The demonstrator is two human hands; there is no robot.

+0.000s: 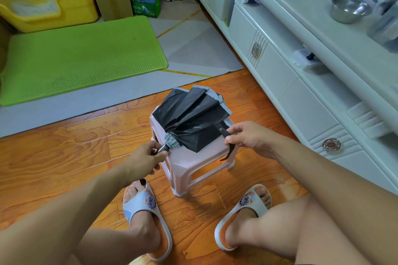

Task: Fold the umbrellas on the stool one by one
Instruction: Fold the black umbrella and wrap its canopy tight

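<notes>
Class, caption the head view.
Left hand grips umbrella tip, right hand pinches strap, over pink stool.

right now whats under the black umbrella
The pink stool sits under the black umbrella. Its seat shows only at the near edge; the canopy covers the rest, hiding anything beneath.

A pale pink plastic stool (189, 157) stands on the orange wood-grain floor (64, 146). Directly on its seat lies a black umbrella (189, 118), loosely collapsed, its canopy spreading past the seat's edge toward 12 o'clock and its grey hub end toward 8 o'clock. On the floor, at 5 and 7 o'clock from the stool, rest two white slippers (146, 221).
</notes>
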